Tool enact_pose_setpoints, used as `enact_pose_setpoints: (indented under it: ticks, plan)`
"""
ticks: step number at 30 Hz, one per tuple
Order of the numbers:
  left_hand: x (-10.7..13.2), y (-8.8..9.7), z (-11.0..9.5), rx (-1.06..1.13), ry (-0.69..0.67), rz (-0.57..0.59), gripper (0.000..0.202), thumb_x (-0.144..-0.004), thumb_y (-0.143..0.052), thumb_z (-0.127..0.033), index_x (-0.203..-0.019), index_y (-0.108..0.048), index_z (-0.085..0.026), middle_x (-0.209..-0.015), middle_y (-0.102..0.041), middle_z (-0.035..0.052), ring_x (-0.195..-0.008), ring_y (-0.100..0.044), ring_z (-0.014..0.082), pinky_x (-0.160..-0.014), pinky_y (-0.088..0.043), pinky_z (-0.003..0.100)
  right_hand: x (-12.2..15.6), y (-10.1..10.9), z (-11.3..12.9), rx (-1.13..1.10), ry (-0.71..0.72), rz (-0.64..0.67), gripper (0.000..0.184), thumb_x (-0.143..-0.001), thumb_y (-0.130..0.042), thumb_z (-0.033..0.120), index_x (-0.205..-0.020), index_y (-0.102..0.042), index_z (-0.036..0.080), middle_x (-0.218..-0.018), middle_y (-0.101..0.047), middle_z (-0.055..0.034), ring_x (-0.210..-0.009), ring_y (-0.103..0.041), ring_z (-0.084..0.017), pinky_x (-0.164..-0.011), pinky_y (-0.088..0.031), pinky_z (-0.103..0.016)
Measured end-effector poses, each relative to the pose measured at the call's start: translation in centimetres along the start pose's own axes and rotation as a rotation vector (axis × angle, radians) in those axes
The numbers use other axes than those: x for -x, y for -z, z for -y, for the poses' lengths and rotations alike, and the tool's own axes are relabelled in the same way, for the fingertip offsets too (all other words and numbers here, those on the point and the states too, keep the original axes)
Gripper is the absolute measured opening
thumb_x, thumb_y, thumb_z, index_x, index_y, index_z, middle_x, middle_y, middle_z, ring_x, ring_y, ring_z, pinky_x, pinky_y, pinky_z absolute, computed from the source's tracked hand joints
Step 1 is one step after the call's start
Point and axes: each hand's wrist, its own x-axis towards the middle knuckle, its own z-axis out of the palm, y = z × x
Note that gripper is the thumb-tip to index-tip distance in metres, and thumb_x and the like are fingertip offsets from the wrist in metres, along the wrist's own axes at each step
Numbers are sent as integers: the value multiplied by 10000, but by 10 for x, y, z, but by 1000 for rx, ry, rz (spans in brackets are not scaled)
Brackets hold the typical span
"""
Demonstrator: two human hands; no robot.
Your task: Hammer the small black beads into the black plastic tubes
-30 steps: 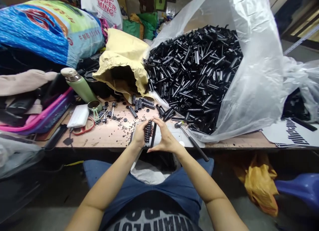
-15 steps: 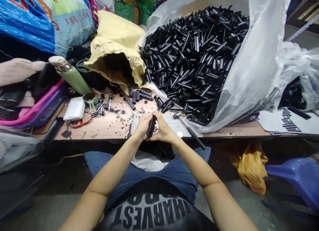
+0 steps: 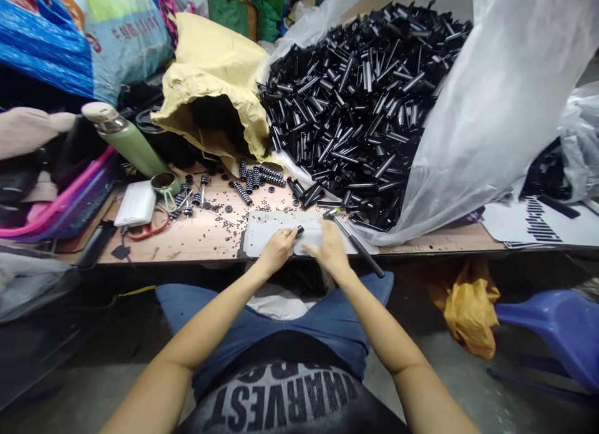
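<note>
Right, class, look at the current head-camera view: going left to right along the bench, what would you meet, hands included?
Pink-rimmed basket → white box → left hand → dark piece at its fingertips → right hand, blurred → hammer's black handle → white sheet with black markings.

gap between hands [image 3: 277, 253] [image 3: 332, 246], hammer blocking right [image 3: 359, 248]

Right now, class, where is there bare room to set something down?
A narrow wood strip looks bare between the hammer and the printed sheet, in front of the plastic bag; the pale pad shows room beyond the left hand. Crowded: farther back among the patterned tubes, and around the white box.
</note>
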Motion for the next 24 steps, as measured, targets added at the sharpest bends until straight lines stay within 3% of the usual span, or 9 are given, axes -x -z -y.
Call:
enact_pose_setpoints:
  ticks: [3, 6, 9, 12, 18, 21, 24]
  plan:
    - [2, 4, 10, -96, -129, 52, 407, -955, -342, -153, -1326, -496, -87, -1109, -618, 190, -1021, -584, 236, -885, -476, 398, 9, 28, -36, 344, -323, -49, 338, -884, -523, 361, -1095, -557, 99, -1128, -543, -235, -1131, -464, -387, -914, -403, -542]
    - [2, 13, 12, -206, -117, 40, 361, -964, -395, -228, -1280, -545, -137, -1116, -645, 171, -1024, -585, 250, -914, -412, 444, 15, 44, -49, 411, -361, 43, 271, -937, -412, 325, -958, -579, 112, -1025, -586, -212, -990, -548, -331, -809, -437, -444]
    - [3, 19, 10, -262, -67, 6, 333, -964, -423, -265, -1257, -565, -198, -1132, -666, 135, -1082, -563, 270, -971, -322, 500, 26, 51, -31, 166, -311, 80, 312, -975, -325, 366, -920, -554, 162, -869, -628, -112, -783, -600, -228, -692, -430, -321]
    - [4, 21, 9, -258, -51, 17, 342, -968, -400, -228, -1271, -558, -223, -1182, -655, 118, -1163, -527, 284, -1012, -262, 536, 39, 50, -2, -35, -256, 33, 378, -998, -221, 409, -951, -528, 195, -733, -617, -38, -675, -599, -184, -642, -403, -271]
    - [5, 15, 2, -185, 9, 91, 426, -964, -298, -146, -1333, -506, -195, -1264, -610, 132, -1235, -495, 307, -1059, -233, 562, 36, 47, 27, 130, -236, 295, 321, -992, -264, 376, -909, -518, 199, -695, -630, -44, -604, -601, -197, -567, -332, -261]
    - [6, 6, -14, -225, 17, 97, 477, -969, -320, -251, -1417, -391, -102, -1408, -472, 193, -1357, -362, 318, -1118, -167, 553, 30, 64, 46, 23, -153, 153, 376, -996, -210, 414, -907, -512, 208, -680, -614, -29, -594, -590, -182, -569, -350, -257]
    - [8, -2, -27, -293, 21, 115, 689, -923, -391, -440, -1466, -273, -33, -1499, -319, 228, -1433, -189, 332, -1155, -104, 532, 30, 72, 71, -142, -60, 45, 416, -995, -173, 443, -965, -519, 214, -700, -619, -24, -587, -587, -159, -563, -385, -244]
